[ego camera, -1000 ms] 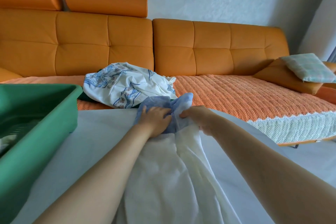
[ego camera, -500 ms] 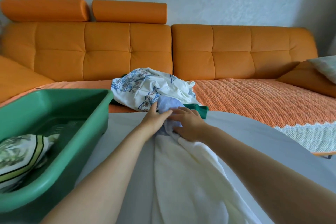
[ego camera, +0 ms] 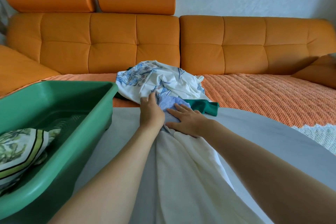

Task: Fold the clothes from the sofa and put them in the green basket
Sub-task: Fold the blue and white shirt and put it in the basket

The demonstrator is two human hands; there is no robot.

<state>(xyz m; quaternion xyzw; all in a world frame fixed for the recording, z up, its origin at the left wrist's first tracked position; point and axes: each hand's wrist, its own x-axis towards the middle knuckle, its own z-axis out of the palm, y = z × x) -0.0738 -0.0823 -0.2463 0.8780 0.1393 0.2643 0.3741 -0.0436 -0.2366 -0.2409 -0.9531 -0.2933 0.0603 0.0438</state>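
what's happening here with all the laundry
A person is folding clothes at a grey table in front of an orange sofa. Both hands press on a light blue garment at the table's far edge: left hand, right hand flat. More clothes are piled on the sofa. The green basket already holds one folded patterned piece.

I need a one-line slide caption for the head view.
Both hands press a blue cloth beside the green basket.

No readable text, labels or numbers appear anywhere (the fabrics seem to carry only patterns).
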